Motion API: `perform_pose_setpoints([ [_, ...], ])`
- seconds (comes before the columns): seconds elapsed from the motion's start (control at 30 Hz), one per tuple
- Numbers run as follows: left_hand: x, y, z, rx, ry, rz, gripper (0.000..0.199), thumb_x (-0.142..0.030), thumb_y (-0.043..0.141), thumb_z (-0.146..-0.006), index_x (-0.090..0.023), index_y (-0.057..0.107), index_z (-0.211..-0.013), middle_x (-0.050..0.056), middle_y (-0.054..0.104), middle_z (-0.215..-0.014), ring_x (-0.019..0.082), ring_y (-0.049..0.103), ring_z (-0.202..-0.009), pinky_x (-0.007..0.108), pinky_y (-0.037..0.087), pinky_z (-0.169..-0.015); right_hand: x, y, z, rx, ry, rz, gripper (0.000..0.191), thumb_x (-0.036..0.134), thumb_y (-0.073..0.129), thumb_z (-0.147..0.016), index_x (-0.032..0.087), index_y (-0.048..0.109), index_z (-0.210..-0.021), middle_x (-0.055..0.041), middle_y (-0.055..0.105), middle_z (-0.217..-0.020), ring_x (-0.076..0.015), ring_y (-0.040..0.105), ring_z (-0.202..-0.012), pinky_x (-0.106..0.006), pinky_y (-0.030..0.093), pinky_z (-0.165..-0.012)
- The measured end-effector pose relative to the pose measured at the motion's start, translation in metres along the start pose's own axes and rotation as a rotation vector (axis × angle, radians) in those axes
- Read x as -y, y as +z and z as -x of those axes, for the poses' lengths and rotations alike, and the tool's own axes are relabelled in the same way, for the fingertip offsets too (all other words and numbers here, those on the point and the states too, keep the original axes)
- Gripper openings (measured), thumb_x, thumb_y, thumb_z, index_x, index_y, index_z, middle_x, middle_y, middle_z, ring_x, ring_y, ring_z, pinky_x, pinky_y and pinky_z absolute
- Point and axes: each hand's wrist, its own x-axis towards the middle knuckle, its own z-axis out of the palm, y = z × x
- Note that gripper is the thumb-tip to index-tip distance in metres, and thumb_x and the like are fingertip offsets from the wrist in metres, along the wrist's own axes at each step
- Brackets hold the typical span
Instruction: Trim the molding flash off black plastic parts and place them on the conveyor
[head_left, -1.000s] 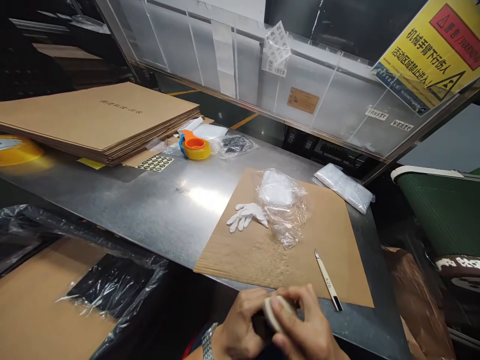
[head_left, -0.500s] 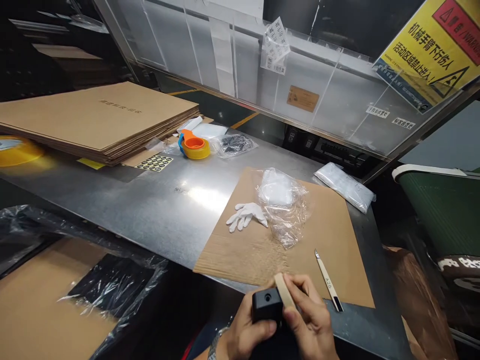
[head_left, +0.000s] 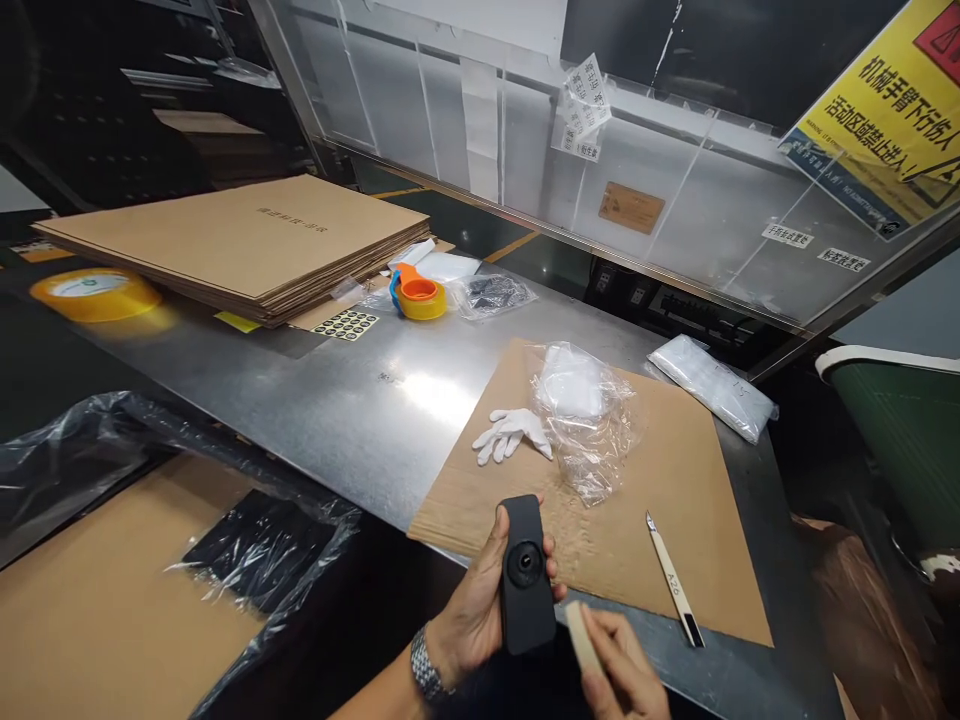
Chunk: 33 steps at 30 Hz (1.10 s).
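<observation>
- Now lifted upright since half a second ago: black device [head_left: 523, 577], lens facing the camera, clamped in left hand [head_left: 480, 610] fingers.
- Right hand [head_left: 622, 675] fingers pinching beige strip [head_left: 581, 637] just right of device.
- Beyond device: cardboard sheet [head_left: 675, 500] on tabletop [head_left: 337, 400], knife [head_left: 673, 580] to the right.

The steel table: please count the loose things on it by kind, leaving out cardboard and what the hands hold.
Tape rolls: 2, the yellow roll and the orange dispenser roll
Plastic bags: 3, the crumpled clear one, the white-filled one, the dark-filled one
White gloves: 1
Craft knives: 1
Sticker sheets: 1
Total: 8
</observation>
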Motion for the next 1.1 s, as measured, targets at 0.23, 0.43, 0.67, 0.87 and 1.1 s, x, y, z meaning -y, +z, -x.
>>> perform_pose_setpoints([
  [0.23,0.026,-0.009,-0.001,0.046,-0.298,-0.321,0.08,-0.074,0.022,-0.076,-0.007,0.064,-0.069,0.009,0.058,-0.05,0.015,0.054,-0.036,0.022,0.037,-0.034,0.029,-0.009,-0.056,0.11,-0.293,0.351,0.049,0.01,0.046,-0.085,0.022,0.044,-0.133,-0.0129,0.048,-0.116,-0.0237,0.049,-0.104,-0.04,0.047,-0.083],
  [0.43,0.032,-0.011,-0.001,0.009,-0.187,-0.404,0.07,-0.069,0.028,-0.08,-0.011,0.064,-0.094,0.001,0.055,-0.045,0.012,0.049,-0.035,0.021,0.036,-0.036,0.037,-0.002,-0.066,0.277,-0.474,0.364,0.053,0.006,0.044,-0.083,0.019,0.039,-0.135,-0.0146,0.046,-0.115,-0.023,0.048,-0.098,-0.041,0.048,-0.078],
  [0.67,0.022,-0.007,-0.002,-0.08,-0.082,-0.388,0.057,-0.058,0.029,-0.086,-0.021,0.05,-0.125,0.001,0.061,-0.064,0.012,0.056,-0.051,0.022,0.043,-0.05,0.045,-0.002,-0.06,0.33,-0.451,0.559,0.04,0.008,0.045,-0.081,0.011,0.052,-0.121,-0.0165,0.052,-0.106,-0.0231,0.049,-0.088,-0.04,0.049,-0.073],
  [0.87,0.016,-0.001,-0.009,-0.086,-0.224,-0.07,0.043,-0.056,0.044,-0.082,-0.027,0.056,-0.111,-0.001,0.059,-0.061,0.014,0.056,-0.05,0.026,0.043,-0.053,0.046,0.017,-0.031,0.283,-0.597,0.503,0.033,0.016,0.047,-0.083,0.011,0.056,-0.115,-0.0162,0.053,-0.099,-0.0216,0.05,-0.082,-0.038,0.05,-0.067],
  [1.1,0.016,0.005,-0.015,-0.087,-0.452,0.201,0.049,-0.057,0.041,-0.082,-0.013,0.052,-0.065,0.002,0.053,-0.056,0.011,0.052,-0.044,0.021,0.044,-0.045,0.03,0.023,-0.012,0.118,-0.425,0.351,0.046,0.02,0.047,-0.086,0.023,0.044,-0.132,-0.0141,0.05,-0.109,-0.0246,0.052,-0.093,-0.04,0.05,-0.072],
])
